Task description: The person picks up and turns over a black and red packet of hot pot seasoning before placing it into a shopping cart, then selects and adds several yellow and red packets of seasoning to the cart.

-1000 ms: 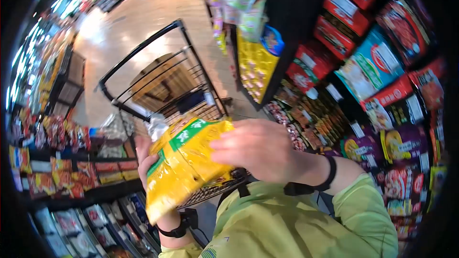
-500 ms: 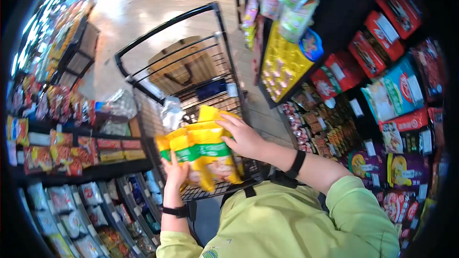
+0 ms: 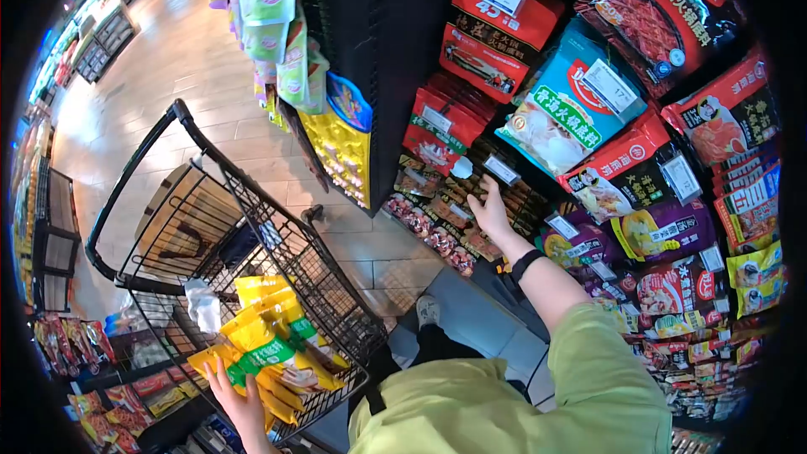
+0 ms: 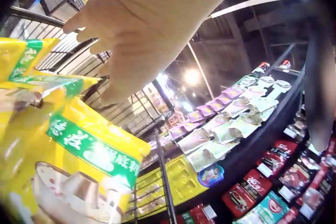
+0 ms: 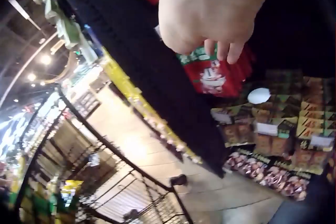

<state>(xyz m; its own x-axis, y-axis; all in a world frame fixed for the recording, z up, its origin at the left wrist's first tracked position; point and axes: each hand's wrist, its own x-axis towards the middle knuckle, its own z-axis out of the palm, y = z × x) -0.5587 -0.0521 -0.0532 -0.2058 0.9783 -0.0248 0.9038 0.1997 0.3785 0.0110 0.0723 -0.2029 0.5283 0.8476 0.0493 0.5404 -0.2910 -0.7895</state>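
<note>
Several yellow hotpot soup base bags [image 3: 273, 345] with green bands lie in the shopping cart [image 3: 210, 269]. My left hand [image 3: 239, 408] is at their near left edge, fingers spread. From the left wrist view, that hand [image 4: 142, 35] hangs over the cart beside the yellow bags [image 4: 94, 161], with nothing in its grasp. My right hand [image 3: 493, 217] reaches out before the shelf, close to dark packets [image 3: 454, 210]. In the right wrist view its fingers [image 5: 234, 52] hang loosely bent and overlap a red packet [image 5: 212, 77]; the hand holds nothing.
A brown paper bag [image 3: 189, 214] and a crumpled clear plastic bag [image 3: 203, 304] are also in the cart. Hotpot packets fill the right shelf, including a teal pack [image 3: 559, 109] and purple packs [image 3: 664, 231]. A dark shelf end [image 3: 370, 76] stands ahead.
Both hands were on the yellow bags, first holding one up, then setting it in the cart. The right hand has since left them and moved right to the shelf. The view has turned right.
</note>
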